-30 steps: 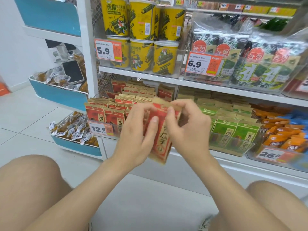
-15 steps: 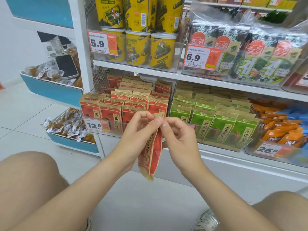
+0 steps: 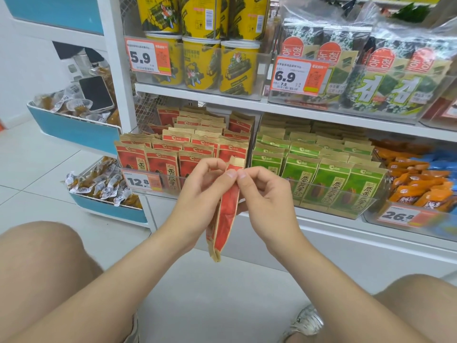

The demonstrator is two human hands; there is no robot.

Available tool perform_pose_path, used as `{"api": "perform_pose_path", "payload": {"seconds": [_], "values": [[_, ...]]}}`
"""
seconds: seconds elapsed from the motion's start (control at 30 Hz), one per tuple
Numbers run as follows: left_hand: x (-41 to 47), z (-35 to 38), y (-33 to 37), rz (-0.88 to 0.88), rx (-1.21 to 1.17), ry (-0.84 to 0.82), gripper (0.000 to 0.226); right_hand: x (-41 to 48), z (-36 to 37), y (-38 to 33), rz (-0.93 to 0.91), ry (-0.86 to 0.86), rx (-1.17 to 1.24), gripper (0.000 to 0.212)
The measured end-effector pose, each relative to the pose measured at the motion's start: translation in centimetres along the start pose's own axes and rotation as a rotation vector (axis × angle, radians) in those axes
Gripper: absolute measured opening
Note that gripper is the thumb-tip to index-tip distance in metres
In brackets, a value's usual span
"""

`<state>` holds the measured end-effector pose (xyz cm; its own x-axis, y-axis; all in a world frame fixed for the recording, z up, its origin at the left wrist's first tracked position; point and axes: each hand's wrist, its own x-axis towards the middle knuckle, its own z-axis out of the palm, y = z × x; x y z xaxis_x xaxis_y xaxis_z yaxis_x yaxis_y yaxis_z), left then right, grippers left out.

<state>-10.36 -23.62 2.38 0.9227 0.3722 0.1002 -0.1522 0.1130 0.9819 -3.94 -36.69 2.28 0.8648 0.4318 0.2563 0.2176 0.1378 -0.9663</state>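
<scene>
Packet, red with tan edges, hangs edge-on.

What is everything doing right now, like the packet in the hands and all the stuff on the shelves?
Red packet, off the shelf, hanging edge-on, pinched at its top.
Left hand, pinches the packet's top.
Right hand, pinches the same top.
Shelf red packets, standing upright in rows.
Green packets, standing upright in rows.
Yellow tubs, stacked two high.
Phone, lying in the blue bin, screen dark.

floor: pale tiles | shelves: white (fully stocked) | wall: white
</scene>
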Motion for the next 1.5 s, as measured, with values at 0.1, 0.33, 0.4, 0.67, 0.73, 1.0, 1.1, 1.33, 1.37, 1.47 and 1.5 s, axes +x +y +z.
{"api": "perform_pose_path", "payload": {"seconds": [0.1,0.33,0.4,0.67,0.73,1.0,1.1,1.33,1.37,1.47,1.5], "values": [[0.4,-0.4,-0.5,-0.09,-0.116,-0.023,0.021,-0.1,0.4,0.2,0.064,0.009,0.055,0.022],[0.7,-0.6,-0.1,-0.156,-0.186,-0.023,0.013,0.2,0.5,0.3,0.048,0.014,0.07,0.022],[0.9,-0.6,0.1,-0.135,-0.201,0.011,0.017,0.3,0.4,0.1,0.025,-0.026,0.046,0.015],[1.5,-1.2,1.7,0.014,-0.218,0.101,0.023,-0.3,1.0,0.5,0.129,-0.28,0.052,0.032],[1.4,-1.4,1.9,0.033,-0.141,0.041,0.022,-0.2,1.1,0.2,0.078,-0.185,0.058,0.038],[0.5,-2.0,2.0,0.117,0.187,-0.092,0.025,0.7,-0.3,0.9,-0.055,-0.023,-0.035,0.046],[0.3,-2.0,2.2,0.124,0.189,-0.112,0.027,0.8,-0.2,0.9,-0.071,0.003,-0.109,0.044],[0.1,-1.7,1.8,0.085,0.168,-0.091,0.018,1.3,-0.3,1.6,-0.073,0.05,-0.167,0.047],[0.1,-1.7,1.9,0.085,0.167,-0.084,0.019,1.3,-0.3,1.6,-0.071,0.059,-0.173,0.051],[0.2,-1.7,1.9,0.078,0.163,-0.053,0.021,1.5,-0.3,1.7,-0.072,0.067,-0.197,0.051],[0.2,-1.7,1.8,0.077,0.164,-0.05,0.021,1.5,-0.3,1.7,-0.075,0.069,-0.197,0.049]]}}
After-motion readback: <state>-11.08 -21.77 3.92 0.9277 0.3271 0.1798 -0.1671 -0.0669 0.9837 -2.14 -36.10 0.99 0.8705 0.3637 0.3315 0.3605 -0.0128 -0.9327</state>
